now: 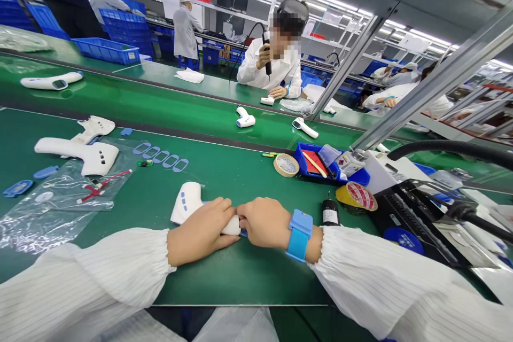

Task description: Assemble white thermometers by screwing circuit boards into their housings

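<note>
A white infrared thermometer [186, 200] with blue buttons lies on the green table in front of me. My left hand [206, 227] is wrapped over its handle from the left and presses it down. At the handle's right end, the curled fingers of my right hand [262, 219] are closed against the tip; whatever small part may be between them is hidden. A blue strap [300, 232] circles my right wrist. To the left lie white thermometer shells [86, 154], red-wired parts [98, 187] and a row of blue frame-shaped pieces [161, 157].
Behind the table runs a green conveyor [180, 107] carrying several thermometers. At right stand a blue tool tray [298, 159], a roll of tape [286, 165], a black bottle [330, 211] and yellow tape [356, 196]. A co-worker [260, 72] sits opposite, holding an electric screwdriver [267, 53].
</note>
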`<state>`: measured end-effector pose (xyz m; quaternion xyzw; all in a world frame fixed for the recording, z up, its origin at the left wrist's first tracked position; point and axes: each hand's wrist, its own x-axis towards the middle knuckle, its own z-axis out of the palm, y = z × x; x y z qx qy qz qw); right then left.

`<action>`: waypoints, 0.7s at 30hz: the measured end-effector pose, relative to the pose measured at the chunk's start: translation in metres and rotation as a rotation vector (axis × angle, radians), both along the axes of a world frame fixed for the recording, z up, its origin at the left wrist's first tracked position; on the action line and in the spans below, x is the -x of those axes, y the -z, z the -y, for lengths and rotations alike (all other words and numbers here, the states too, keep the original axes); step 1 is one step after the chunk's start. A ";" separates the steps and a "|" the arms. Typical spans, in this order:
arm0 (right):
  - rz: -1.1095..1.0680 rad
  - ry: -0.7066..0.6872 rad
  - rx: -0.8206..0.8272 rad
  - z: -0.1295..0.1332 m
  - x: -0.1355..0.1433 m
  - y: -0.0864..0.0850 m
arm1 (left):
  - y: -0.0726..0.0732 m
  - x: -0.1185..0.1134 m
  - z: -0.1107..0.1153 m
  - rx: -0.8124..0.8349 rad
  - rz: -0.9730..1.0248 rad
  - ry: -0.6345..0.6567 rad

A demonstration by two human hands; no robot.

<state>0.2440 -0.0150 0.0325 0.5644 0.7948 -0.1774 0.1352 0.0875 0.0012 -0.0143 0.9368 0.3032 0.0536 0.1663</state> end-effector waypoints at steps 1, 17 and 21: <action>-0.006 -0.002 -0.003 0.000 0.000 0.000 | 0.001 0.000 0.000 0.003 0.009 -0.001; -0.163 0.274 -0.249 0.012 -0.071 0.017 | -0.024 0.020 -0.008 0.214 0.419 -0.278; -0.424 0.138 -0.525 0.023 -0.041 0.006 | -0.041 0.029 -0.002 0.356 0.610 -0.384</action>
